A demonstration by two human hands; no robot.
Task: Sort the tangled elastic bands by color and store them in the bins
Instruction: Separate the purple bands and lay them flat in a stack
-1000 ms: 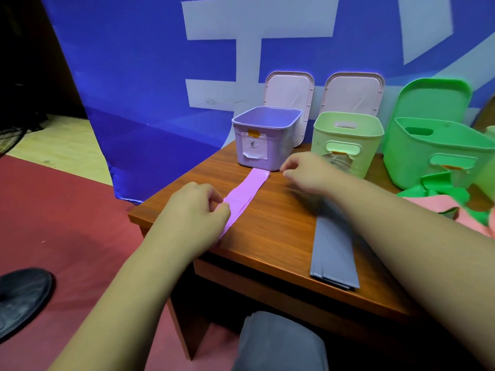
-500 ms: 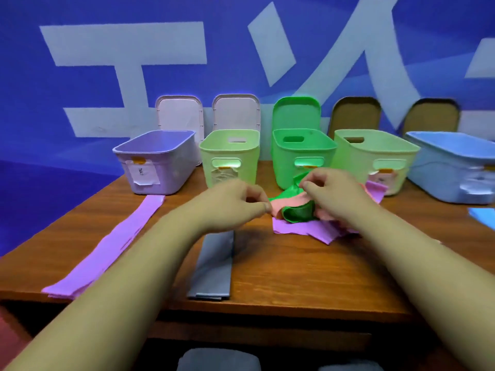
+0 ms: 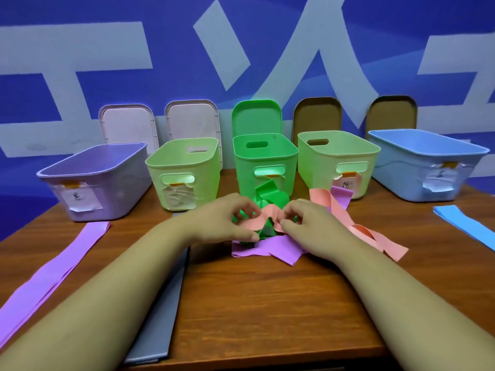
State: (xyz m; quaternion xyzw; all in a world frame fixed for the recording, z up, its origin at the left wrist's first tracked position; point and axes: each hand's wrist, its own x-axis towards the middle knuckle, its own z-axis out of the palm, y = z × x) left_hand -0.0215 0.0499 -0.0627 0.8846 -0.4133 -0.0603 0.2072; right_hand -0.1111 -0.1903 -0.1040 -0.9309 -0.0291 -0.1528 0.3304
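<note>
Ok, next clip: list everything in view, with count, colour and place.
lilac bin: 1, lilac, row's left end
bright green bin: 1, green, row's middle
pale green bins: 2, pale green, flanking it
blue bin: 1, light blue, right end
lids: 5, two whitish, one green, two brown, behind bins
flat purple band: 1, purple, table left
grey band: 1, grey, by left forearm
blue band: 1, blue, right edge
tangle: 1, centre; green band, pink band, purple band
table: 1, brown wood
backdrop: 1, blue and white, behind
left hand: 1, pinching pink band
right hand: 1, pinching pink band
</note>
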